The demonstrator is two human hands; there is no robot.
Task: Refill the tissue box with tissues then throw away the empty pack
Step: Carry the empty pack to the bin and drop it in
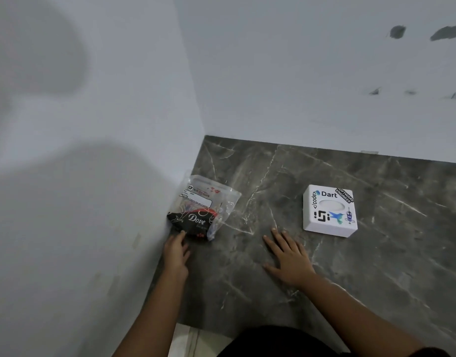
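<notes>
Where the dark grey marble-patterned worktop [324, 292] meets the pale wall [93, 176] on the left, one clear plastic tissue pack with a black and red "Dove" label [203, 207] lies flat, its left edge pressed into the corner and partly hidden there. The small print on its white label is too blurred to read, and whether tissues remain inside cannot be told. The left hand [175, 251] reaches to the pack's near edge, fingers [182, 234] close together and touching the black part without visibly gripping it. The right hand [288, 256] rests palm down on the worktop, fingers spread apart, holding nothing. One white square tissue box covered in stickers [329, 211] sits well to the right of the pack, just beyond the right hand, its oval opening showing pale. Both forearms are cut off at the bottom edge.
</notes>
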